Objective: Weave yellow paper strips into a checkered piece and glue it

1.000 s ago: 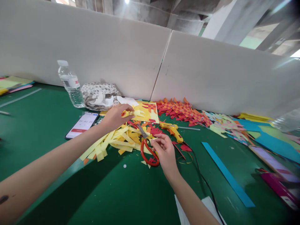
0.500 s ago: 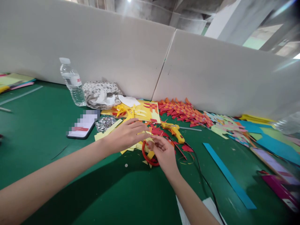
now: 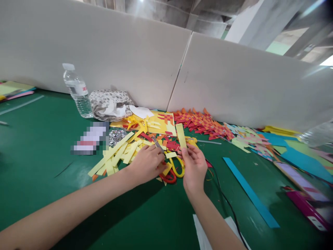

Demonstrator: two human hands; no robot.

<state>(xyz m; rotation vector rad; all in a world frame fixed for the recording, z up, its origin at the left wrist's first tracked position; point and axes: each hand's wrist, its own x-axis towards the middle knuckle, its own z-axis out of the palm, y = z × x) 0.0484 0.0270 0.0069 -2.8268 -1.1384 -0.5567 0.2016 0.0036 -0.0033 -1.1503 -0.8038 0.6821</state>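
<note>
My right hand (image 3: 195, 166) pinches a pale yellow paper strip (image 3: 181, 134), which stands up from between the thumb and fingers. To its left, my left hand (image 3: 148, 162) is closed over scissors with a grey blade, a red handle loop and a yellow handle loop (image 3: 183, 169). The fingers partly cover the scissors. Loose pale yellow strips (image 3: 110, 158) lie to the left of that hand. Red and orange paper scraps (image 3: 171, 143) are spread just beyond both hands. A yellow glue gun (image 3: 191, 140) is mostly hidden behind my right hand.
Red-orange woven paper fish (image 3: 203, 122) are heaped by the white partition (image 3: 104, 52). A water bottle (image 3: 77, 92), a phone (image 3: 91, 139) and a bag of small googly eyes (image 3: 116, 137) are at left. A blue strip (image 3: 249, 191) and black cable (image 3: 226, 198) lie at right.
My hands have moved apart. The right now holds a yellow strip upright, and the left has dropped onto the scissors. More yellow strips and the yellow handle loop have come into view.
</note>
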